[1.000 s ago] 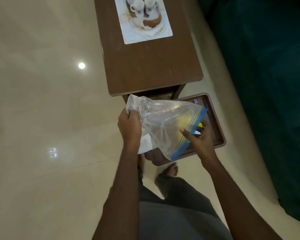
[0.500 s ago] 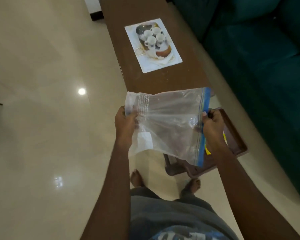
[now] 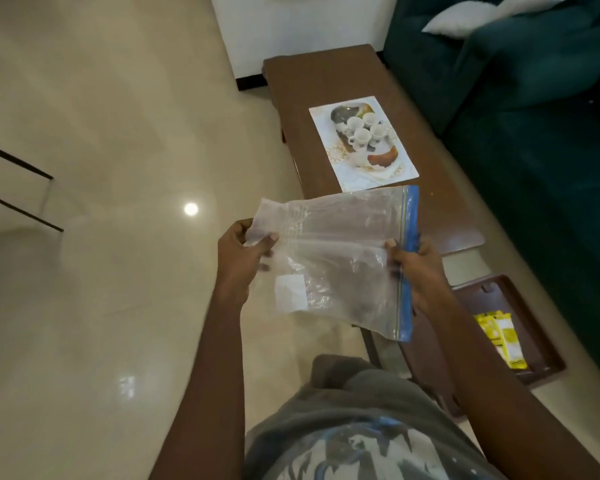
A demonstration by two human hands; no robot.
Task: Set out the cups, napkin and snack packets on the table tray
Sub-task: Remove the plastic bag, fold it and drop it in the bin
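A person stretches a clear zip bag between both hands, the left hand pinching its sealed end, the right hand gripping the blue zipper edge. Yellow snack packets lie in a brown tray low to the right of the right hand. Beyond, a printed photo of cups rests on a brown table beside a green sofa, over a glossy cream floor.

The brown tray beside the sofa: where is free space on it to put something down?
On the brown tray, the far end beyond the yellow snack packets, toward its notched rim, is bare. The packets fill the middle. The near left part is hidden behind the right hand and plastic bag.
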